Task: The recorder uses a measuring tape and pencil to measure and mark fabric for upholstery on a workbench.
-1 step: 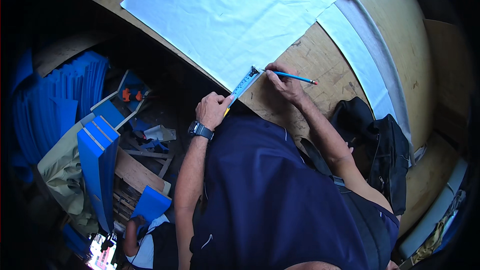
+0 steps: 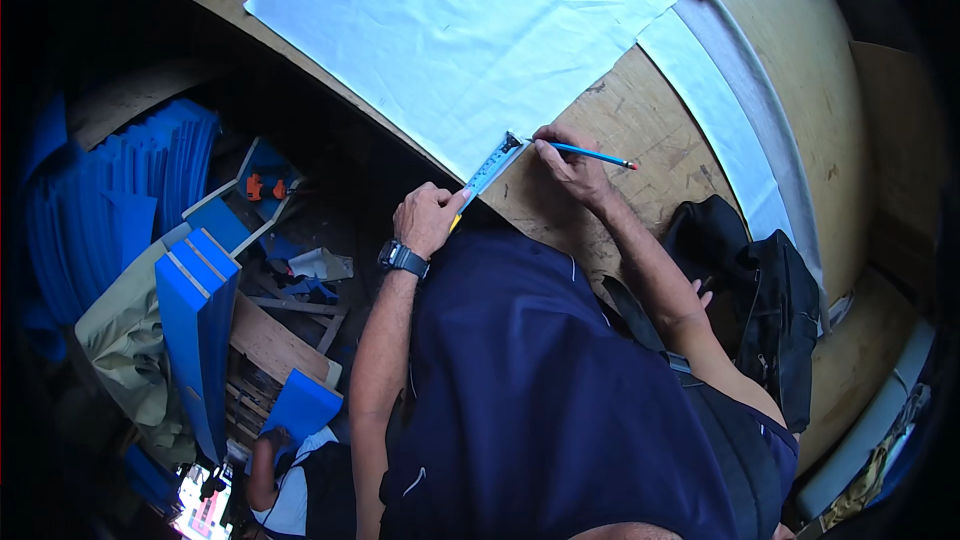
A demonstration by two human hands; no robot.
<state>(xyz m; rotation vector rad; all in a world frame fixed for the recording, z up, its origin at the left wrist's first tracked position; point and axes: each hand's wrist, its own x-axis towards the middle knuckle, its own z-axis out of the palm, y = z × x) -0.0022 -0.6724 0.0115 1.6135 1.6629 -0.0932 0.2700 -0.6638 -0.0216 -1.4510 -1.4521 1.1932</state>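
Note:
My left hand (image 2: 426, 218), with a dark watch on its wrist, is closed around a tape measure at the table's near edge. A bit of yellow shows under the fingers; the palm hides the rest. The tape's blade (image 2: 489, 170) runs along the near edge of a pale blue-white fabric piece (image 2: 430, 50), its dark hook end lying near the fabric's side. My right hand (image 2: 575, 170) pinches a blue pencil (image 2: 595, 154) with a reddish end. Its point is close beside the hook end of the blade; whether it touches the fabric I cannot tell.
The fabric lies on a wooden table (image 2: 630, 120), with a long pale strip (image 2: 720, 110) to the right. A black bag (image 2: 780, 330) sits by my right arm, fingertips (image 2: 702, 292) beside it. Blue sheets (image 2: 130, 180) and a blue padded block (image 2: 200, 330) stand left; another person (image 2: 315, 485) is lower left.
Both hands, the tape measure and the pencil hold their places. The fingertips beside my right forearm show a little more.

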